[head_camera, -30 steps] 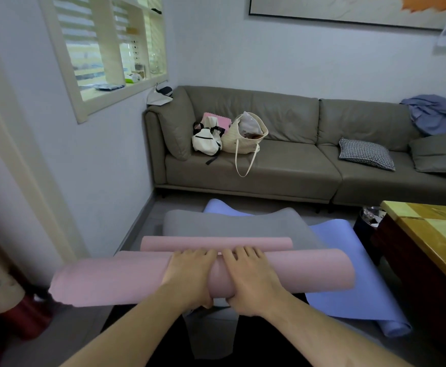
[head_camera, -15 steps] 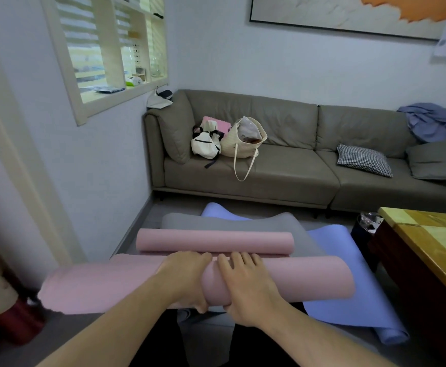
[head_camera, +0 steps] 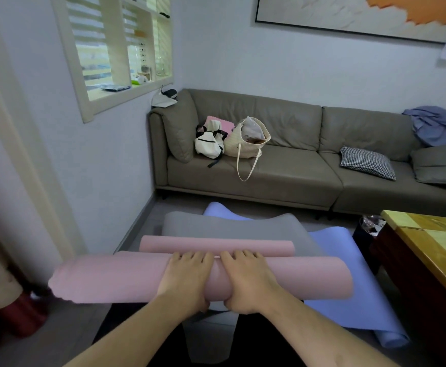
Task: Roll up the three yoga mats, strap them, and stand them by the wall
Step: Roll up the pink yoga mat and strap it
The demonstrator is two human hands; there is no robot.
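Item 1: pink yoga mat [head_camera: 116, 278], largely rolled, held across the lower centre above the floor; its far end [head_camera: 216, 245] is curled on the grey mat. Left hand [head_camera: 186, 279] and right hand [head_camera: 248, 279] are clamped side by side on the roll, fingers over the top, thumbs beneath.
Item 2: grey yoga mat [head_camera: 230, 225], laid flat on the floor beyond the roll.
Item 3: blue yoga mat [head_camera: 349, 263], spread beneath the grey one, its near end curled.
Item 4: sofa [head_camera: 290, 178] against the far wall.
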